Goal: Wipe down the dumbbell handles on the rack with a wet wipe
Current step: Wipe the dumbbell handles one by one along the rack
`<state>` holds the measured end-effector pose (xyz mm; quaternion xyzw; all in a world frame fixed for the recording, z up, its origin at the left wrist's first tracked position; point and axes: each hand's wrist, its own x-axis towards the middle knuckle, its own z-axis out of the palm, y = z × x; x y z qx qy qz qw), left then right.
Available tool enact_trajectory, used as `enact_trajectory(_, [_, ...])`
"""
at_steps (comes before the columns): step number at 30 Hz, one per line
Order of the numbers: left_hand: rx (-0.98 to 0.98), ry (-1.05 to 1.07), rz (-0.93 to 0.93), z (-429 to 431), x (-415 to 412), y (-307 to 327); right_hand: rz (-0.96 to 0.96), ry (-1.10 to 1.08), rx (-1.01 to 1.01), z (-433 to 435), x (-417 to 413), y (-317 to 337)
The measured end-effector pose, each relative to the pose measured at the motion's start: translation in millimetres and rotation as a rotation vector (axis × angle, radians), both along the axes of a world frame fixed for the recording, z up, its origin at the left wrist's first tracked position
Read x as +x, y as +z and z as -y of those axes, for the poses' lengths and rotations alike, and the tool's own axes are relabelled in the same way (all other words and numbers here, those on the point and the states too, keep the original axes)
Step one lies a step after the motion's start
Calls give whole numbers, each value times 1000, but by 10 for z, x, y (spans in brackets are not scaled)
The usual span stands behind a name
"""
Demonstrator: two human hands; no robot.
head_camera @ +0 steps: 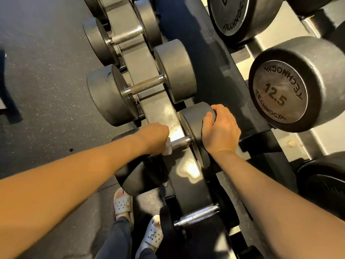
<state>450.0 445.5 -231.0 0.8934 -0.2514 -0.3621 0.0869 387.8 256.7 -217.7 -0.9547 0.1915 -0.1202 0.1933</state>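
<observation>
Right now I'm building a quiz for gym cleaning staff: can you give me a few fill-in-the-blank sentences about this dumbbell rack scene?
1. The left hand presses a ____ wet wipe onto a knurled dumbbell handle.
2. The right hand grips that dumbbell's head and holds ____ wipe.
3. The upper-tier dumbbell at the right is marked ____.
Missing words: white; no; 12.5

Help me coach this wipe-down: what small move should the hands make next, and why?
Probably slide the left hand with the wet wipe rightward along the handle. The wipe sits at the handle's left end, the knurled stretch beside it is bare, and the right hand grips the dumbbell head.
</observation>
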Motion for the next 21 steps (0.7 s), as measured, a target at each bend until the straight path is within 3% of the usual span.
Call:
enact_trajectory(5, [-340, 556, -268, 368, -70, -217, -15, -7, -3, 5, 1, 3])
enact_trajectory(7, [-418, 681, -317, 479, -74, -276, -20, -7, -3, -4, -9, 1])
enact_trajectory(10, [-377, 658, -349, 333, 21, -303, -24, -11, 17, -1, -7, 16])
enact_trajectory(15, [-32, 205, -177, 55, 165, -107, 24, 8, 124, 21, -12, -2])
enact_trajectory(16, [-29, 192, -139, 83, 206, -55, 29, 10, 133, 17, -15, -5])
enact_trajectory(18, [-138, 336, -194, 161, 325, -32, 40, 4, 143, 13, -16, -6])
enact_trajectory(21, [-282, 655, -519, 312, 359, -103, 55, -15, 139, 8, -15, -9])
